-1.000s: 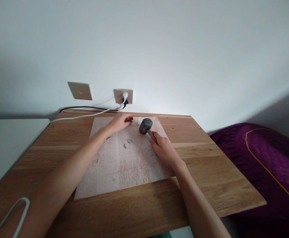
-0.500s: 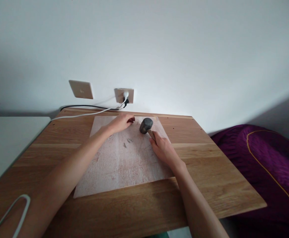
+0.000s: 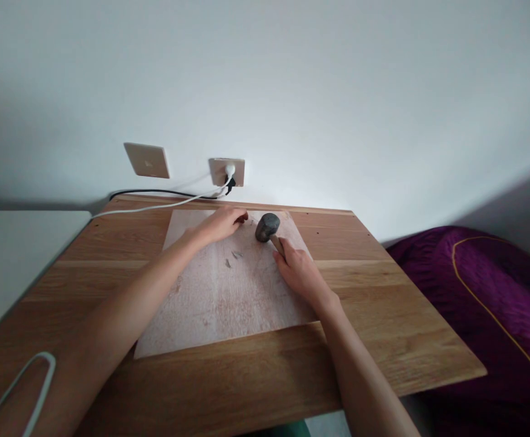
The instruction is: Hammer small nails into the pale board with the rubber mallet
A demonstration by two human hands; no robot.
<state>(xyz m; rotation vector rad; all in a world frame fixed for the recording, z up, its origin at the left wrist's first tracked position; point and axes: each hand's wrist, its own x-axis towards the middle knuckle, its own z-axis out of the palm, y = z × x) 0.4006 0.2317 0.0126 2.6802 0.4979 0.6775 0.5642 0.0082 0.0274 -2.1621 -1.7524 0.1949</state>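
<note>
My right hand (image 3: 298, 267) is closed round the wooden handle of a rubber mallet (image 3: 267, 227). The mallet's dark head is over the right back part of a pale, worn board (image 3: 210, 309), and I cannot tell if it touches. At the board's back edge, left of the mallet, my left hand (image 3: 225, 223) has its fingers curled and pressed together. What they hold, if anything, is too small to make out. A few thin greyish fragments (image 3: 234, 258) lie on the board between the two forearms.
The board lies on a wooden table (image 3: 374, 303) against a white wall. Behind it, a wall socket (image 3: 227, 172) holds plugs, and a white cable (image 3: 156, 209) runs left across the table's back edge. Purple fabric (image 3: 429, 267) is at the right, a white surface (image 3: 19, 261) at the left.
The view has tilted down very slightly. Both hands and the mallet keep nearly the same place over the board.
</note>
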